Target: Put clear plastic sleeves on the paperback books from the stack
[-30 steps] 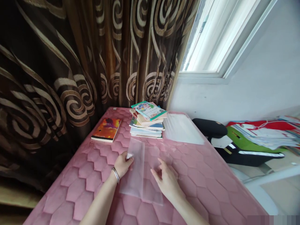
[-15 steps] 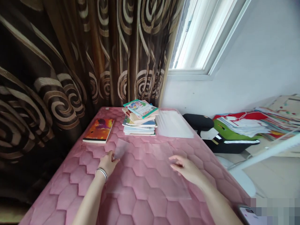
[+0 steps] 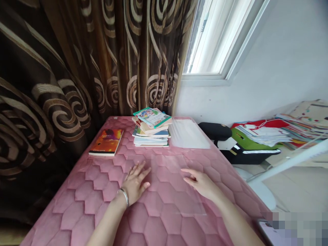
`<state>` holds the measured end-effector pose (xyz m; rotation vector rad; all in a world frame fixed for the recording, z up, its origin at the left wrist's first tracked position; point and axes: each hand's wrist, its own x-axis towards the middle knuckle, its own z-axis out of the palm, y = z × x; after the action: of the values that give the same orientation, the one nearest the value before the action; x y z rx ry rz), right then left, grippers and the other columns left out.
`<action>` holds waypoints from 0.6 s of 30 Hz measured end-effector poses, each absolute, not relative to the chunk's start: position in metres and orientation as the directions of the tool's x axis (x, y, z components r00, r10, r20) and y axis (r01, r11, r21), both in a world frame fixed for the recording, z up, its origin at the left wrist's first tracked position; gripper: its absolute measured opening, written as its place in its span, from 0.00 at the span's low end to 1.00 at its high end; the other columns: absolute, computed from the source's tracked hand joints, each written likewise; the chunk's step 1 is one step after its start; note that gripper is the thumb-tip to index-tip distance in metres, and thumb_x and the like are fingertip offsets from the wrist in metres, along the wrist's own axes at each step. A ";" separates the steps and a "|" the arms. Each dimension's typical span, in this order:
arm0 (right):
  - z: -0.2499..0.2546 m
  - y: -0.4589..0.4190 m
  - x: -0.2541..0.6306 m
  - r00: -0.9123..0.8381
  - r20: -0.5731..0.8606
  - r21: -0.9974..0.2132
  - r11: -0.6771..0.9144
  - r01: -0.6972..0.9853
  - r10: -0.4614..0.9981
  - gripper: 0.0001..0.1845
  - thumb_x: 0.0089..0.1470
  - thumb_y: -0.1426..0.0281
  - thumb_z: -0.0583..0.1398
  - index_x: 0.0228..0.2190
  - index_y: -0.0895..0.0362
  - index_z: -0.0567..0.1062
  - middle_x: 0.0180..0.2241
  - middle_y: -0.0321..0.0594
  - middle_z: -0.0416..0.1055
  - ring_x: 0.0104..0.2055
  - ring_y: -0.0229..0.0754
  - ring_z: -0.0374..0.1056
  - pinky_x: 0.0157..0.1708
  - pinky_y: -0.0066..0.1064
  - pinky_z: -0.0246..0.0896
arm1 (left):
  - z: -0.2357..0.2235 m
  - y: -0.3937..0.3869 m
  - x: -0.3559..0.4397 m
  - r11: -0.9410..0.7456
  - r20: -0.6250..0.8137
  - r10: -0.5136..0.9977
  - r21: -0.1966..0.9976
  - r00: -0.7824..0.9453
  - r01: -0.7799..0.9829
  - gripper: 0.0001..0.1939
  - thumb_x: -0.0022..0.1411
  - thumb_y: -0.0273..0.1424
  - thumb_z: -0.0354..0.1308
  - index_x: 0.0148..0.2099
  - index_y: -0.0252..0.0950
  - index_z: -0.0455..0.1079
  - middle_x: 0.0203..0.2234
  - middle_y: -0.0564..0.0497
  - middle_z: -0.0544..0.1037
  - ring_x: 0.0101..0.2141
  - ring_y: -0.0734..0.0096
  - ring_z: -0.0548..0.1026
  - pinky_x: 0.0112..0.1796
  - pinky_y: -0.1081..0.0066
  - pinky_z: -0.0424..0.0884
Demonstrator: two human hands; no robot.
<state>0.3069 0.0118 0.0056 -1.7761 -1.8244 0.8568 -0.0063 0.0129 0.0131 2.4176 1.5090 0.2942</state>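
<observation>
Where it pinched plastic [image 3: 171, 186], the left hand [image 3: 133, 186] seemingly lies flat.

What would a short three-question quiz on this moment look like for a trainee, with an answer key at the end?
1. On which wrist is the shiny silver metal bangle?

2. The thin, clear plastic sheet lies on: A) the white window frame; B) the pink hexagon-quilted surface; C) the beige floor.

3. True or false: the green-edged book with a colourful picture cover is topmost on the stack of books.

Key: 1. The left; it sits just behind the left hand. 2. B. 3. True.
</observation>
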 end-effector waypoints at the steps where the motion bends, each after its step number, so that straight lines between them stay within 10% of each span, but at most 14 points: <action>1: 0.006 0.012 0.307 -0.073 -0.106 -0.698 -0.022 0.715 0.992 0.22 0.49 0.61 0.57 0.47 0.49 0.74 0.31 0.37 0.76 0.33 0.44 0.71 0.34 0.32 0.63 | 0.014 0.011 -0.003 -0.405 -0.054 0.894 0.329 0.445 0.853 0.28 0.64 0.43 0.47 0.65 0.47 0.51 0.67 0.50 0.43 0.65 0.52 0.39 0.61 0.49 0.43; 12: 0.014 0.013 0.300 -0.095 -0.113 -0.499 0.026 0.866 0.989 0.19 0.51 0.66 0.56 0.46 0.49 0.74 0.33 0.39 0.76 0.34 0.44 0.71 0.35 0.33 0.63 | 0.028 0.006 -0.001 -0.301 -0.285 0.877 0.299 0.386 0.905 0.33 0.61 0.52 0.44 0.66 0.53 0.44 0.67 0.53 0.36 0.65 0.53 0.32 0.61 0.49 0.35; 18: 0.066 0.062 0.272 -0.216 0.358 -0.409 0.360 0.838 0.909 0.16 0.55 0.65 0.54 0.42 0.53 0.76 0.41 0.44 0.70 0.43 0.46 0.69 0.45 0.36 0.65 | 0.031 0.005 0.003 -0.281 -0.296 0.880 0.306 0.371 0.910 0.34 0.60 0.52 0.44 0.66 0.52 0.45 0.67 0.52 0.35 0.64 0.51 0.30 0.61 0.48 0.33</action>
<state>0.2719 0.0624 0.0663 -1.5098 -2.0877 0.1711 0.0026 0.0052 0.0313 2.2164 1.5515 -0.0950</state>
